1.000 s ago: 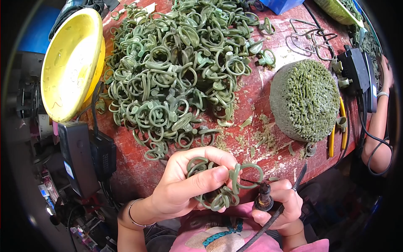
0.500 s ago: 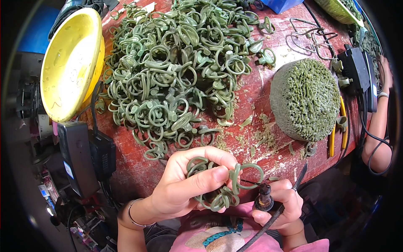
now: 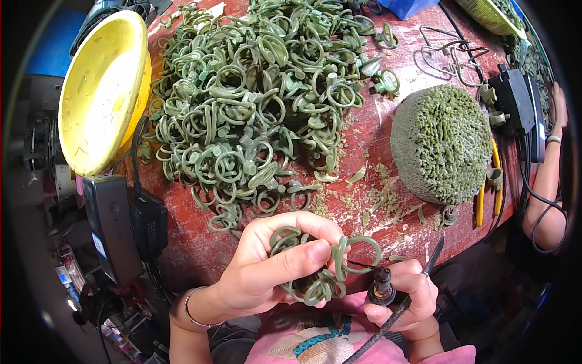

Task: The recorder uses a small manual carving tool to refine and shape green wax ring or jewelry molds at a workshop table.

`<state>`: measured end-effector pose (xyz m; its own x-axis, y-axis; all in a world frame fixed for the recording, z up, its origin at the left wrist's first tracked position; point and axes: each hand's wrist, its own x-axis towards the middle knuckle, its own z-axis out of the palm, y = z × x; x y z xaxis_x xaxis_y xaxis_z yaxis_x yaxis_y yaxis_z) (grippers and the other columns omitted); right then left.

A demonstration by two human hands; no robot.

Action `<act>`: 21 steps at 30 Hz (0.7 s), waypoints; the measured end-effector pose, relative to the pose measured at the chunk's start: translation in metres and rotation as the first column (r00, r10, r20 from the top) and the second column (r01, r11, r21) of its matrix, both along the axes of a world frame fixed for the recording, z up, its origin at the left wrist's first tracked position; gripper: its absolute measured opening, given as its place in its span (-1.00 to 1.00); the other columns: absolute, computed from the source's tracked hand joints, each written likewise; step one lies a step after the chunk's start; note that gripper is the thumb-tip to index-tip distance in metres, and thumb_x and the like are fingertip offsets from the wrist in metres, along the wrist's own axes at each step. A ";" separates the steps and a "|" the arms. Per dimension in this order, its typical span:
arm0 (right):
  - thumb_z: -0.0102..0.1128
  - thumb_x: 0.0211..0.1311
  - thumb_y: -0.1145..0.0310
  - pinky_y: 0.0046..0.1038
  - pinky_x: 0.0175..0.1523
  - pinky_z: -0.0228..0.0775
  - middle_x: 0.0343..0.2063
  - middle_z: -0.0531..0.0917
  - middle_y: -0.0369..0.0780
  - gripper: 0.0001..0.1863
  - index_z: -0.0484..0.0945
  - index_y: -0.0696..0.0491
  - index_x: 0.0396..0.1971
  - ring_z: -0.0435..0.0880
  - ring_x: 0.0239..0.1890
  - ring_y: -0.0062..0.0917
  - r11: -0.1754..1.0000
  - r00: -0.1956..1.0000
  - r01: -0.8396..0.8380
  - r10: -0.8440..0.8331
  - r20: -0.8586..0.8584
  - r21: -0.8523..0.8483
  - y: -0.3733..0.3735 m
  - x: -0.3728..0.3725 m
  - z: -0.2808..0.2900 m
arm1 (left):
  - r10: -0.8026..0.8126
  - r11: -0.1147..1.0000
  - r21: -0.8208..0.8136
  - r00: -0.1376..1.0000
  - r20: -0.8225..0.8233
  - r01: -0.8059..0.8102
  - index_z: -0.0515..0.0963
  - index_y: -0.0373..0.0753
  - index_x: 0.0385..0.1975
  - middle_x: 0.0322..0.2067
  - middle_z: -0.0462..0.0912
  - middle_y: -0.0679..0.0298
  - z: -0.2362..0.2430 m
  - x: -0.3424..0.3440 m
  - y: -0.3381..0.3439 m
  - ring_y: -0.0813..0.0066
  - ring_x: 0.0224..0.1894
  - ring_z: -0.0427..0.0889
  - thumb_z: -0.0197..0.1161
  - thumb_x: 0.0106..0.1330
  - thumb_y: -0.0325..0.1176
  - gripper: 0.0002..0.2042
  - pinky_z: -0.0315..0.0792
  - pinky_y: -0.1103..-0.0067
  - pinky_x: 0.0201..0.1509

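My left hand (image 3: 270, 262) is closed round a clump of green, wax-like rings (image 3: 315, 292), with thumb and forefinger pinching it. One ring sticks out to the right of the fingertips. In my right hand (image 3: 415, 297) is a dark, corded pen-like heating tool (image 3: 382, 285). Its thin wire tip points left and reaches the protruding ring; whether it touches the ring I cannot tell. A slim dark blade (image 3: 434, 255) also juts up from between the right fingers. Beyond my hands lies a big heap of similar green rings (image 3: 236, 109) on the red table (image 3: 376, 145).
A round, rough green block (image 3: 445, 145) stands at the right, with yellow-handled pliers (image 3: 496, 182) beside it. Wax shavings litter the tabletop. At left are a yellow basin (image 3: 103, 91) and a black box (image 3: 109, 227). Another person's arm (image 3: 548, 170) rests at far right.
Very little differs. The heating tool's wire tip has shifted slightly at the protruding ring, while my left hand keeps its hold. The other person's hand at far right has moved a little.
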<state>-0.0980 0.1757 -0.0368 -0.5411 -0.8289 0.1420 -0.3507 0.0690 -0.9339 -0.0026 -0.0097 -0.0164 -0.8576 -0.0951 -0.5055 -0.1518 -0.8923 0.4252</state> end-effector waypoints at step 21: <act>0.49 -0.33 0.38 -0.53 -0.50 0.41 -0.56 0.49 -0.17 -0.54 0.41 0.20 -0.43 0.55 -0.59 -0.46 1.000 1.000 0.002 -0.002 0.011 0.008 0.004 0.002 -0.002 | 0.006 1.000 -0.025 1.000 -0.017 -0.007 0.42 -0.40 -0.26 -0.42 0.50 0.24 -0.001 0.000 0.001 0.62 -0.40 0.48 0.08 0.22 -0.44 -0.83 0.41 0.69 -0.36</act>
